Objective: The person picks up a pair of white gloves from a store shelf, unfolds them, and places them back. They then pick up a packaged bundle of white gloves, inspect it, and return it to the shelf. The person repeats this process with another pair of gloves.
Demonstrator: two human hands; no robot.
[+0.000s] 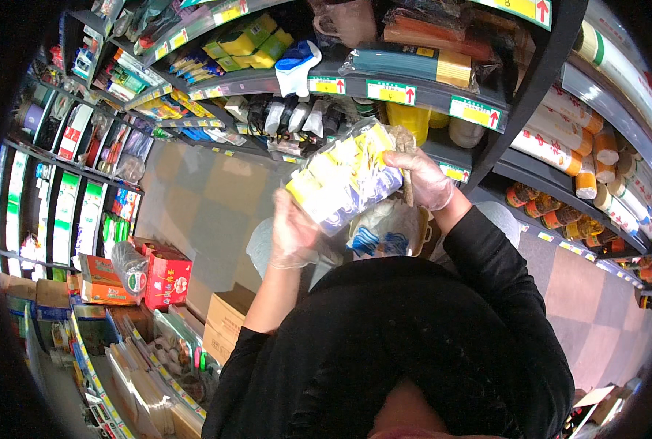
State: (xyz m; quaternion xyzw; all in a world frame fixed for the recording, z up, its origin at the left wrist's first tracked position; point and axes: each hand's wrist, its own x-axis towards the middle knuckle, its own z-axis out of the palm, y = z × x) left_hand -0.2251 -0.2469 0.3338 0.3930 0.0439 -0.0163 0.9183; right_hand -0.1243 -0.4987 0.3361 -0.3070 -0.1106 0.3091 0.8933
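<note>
In front of me, a clear plastic-wrapped pack [348,175] of yellow, white and purple pieces is tilted between both hands. My left hand [294,230], in a thin clear glove, grips its lower left side. At the upper right end my right hand [422,175], gloved likewise, closes on the pack with the thumb on top. A greyish-brown rag [404,143] is pressed between that hand and the pack. What exactly the wrapped pieces are, I cannot make out. Below the pack, a white and blue plastic bag [384,228] sits in a pale container, partly hidden.
A dark shelf [421,95] ahead carries yellow-green packs [249,44], a white and blue cloth item [297,67] and wrapped towels [406,64]. Rolled goods and bottles fill the right shelves. Red boxes [166,274] and a brown carton [227,322] stand lower left.
</note>
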